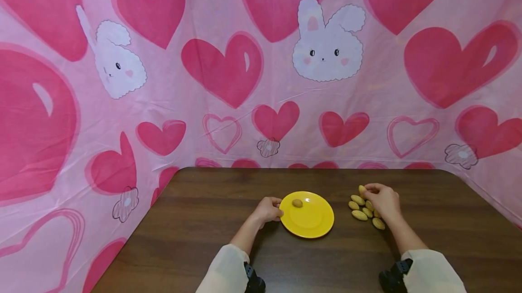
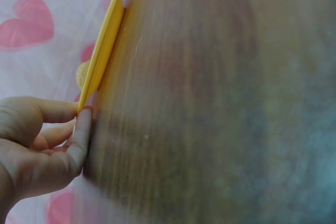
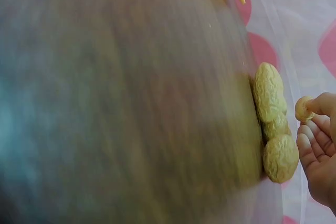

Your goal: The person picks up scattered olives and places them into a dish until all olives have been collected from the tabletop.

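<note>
My left hand (image 1: pixel 267 210) pinches the left rim of a round yellow plate (image 1: pixel 311 220). In the left wrist view the plate (image 2: pixel 105 45) shows edge-on between thumb and fingers. One small tan peanut (image 1: pixel 297 203) lies on the plate, toward its far left side. To the right of the plate, my right hand (image 1: pixel 385 200) holds a peanut (image 3: pixel 303 109) between thumb and fingertips, at the far edge of a loose group of peanuts (image 1: pixel 360 215) on the table. Those have wrinkled, yellowish-tan shells, and the hand partly hides some of them.
Everything stands on a dark brown wooden table (image 1: pixel 195 229) with rounded far corners. Behind and at the sides hangs a pink cloth (image 1: pixel 281 89) printed with hearts and rabbits. A strip of table separates the plate from the peanut group.
</note>
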